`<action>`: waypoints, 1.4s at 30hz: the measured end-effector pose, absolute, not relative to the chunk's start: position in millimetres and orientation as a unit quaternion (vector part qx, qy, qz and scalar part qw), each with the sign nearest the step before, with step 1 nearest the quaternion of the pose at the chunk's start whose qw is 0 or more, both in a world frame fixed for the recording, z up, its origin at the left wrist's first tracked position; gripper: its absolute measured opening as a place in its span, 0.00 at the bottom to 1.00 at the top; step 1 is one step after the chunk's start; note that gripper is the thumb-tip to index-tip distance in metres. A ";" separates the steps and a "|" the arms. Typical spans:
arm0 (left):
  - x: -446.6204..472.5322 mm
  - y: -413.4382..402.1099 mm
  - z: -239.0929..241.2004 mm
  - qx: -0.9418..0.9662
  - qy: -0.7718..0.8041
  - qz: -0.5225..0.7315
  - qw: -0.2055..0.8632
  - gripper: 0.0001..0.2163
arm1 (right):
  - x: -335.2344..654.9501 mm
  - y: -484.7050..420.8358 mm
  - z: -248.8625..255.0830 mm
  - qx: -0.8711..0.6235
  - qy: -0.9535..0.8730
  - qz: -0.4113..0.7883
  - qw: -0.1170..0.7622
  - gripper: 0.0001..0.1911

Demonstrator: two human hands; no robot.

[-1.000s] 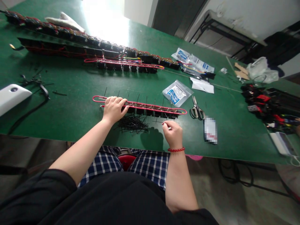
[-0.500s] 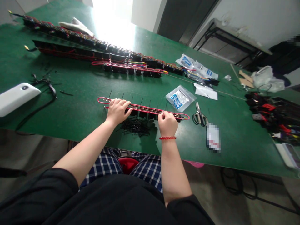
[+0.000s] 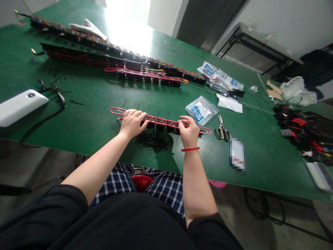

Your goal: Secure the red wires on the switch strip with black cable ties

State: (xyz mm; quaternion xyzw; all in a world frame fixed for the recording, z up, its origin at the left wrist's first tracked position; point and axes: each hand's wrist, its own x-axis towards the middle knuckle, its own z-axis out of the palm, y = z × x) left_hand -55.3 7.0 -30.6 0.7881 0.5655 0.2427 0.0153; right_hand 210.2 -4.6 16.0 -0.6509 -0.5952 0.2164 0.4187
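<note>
A narrow black strip (image 3: 162, 121) with red wires lies along the table in front of me, and a red wire loop shows at each end. Thin black cable ties (image 3: 159, 111) stick up along it. My left hand (image 3: 133, 122) is closed over its left part, fingers across the top and thumb on the near side. Near the right end, my right hand (image 3: 189, 131) has thumb and fingertips pinched at the strip; what is between them is too small to make out. Loose black cable ties (image 3: 151, 141) lie in a pile just below the strip.
Scissors (image 3: 222, 130) and a clear plastic bag (image 3: 202, 110) lie to the right. Similar long wired strips (image 3: 153, 78) stretch across the back. A white device (image 3: 22, 107) with a black cable sits at left; dark parts (image 3: 296, 128) are at far right.
My right hand has turned and shifted slightly up and right along the strip, its fist loosening into a fingertip pinch. My left hand keeps its hold. The view has shifted slightly.
</note>
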 end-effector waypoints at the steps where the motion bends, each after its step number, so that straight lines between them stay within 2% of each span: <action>1: -55.4 7.0 -30.6 0.788 0.565 0.242 0.017 0.17 | 209.2 -1.6 17.8 -0.642 -0.594 0.228 0.428 0.15; 7: -55.8 7.3 -30.2 0.785 0.566 0.249 0.032 0.16 | 193.8 22.3 19.6 -0.563 -0.584 0.312 0.495 0.10; 13: -54.7 7.1 -29.9 0.789 0.569 0.233 0.003 0.17 | 169.4 46.3 0.4 -0.500 -0.544 0.437 0.513 0.17; 16: -54.1 7.6 -30.4 0.789 0.571 0.228 -0.005 0.17 | 162.1 54.6 -5.7 -0.471 -0.554 0.459 0.512 0.14; 20: -53.9 8.0 -31.3 0.787 0.571 0.234 0.006 0.17 | 160.5 62.1 -10.3 -0.466 -0.565 0.466 0.497 0.10; 31: -53.7 7.3 -30.4 0.784 0.573 0.239 0.018 0.17 | 160.1 64.8 -18.6 -0.497 -0.535 0.437 0.526 0.09; 42: -53.8 6.7 -29.7 0.783 0.573 0.240 0.018 0.17 | 158.6 64.4 -22.3 -0.509 -0.548 0.421 0.513 0.10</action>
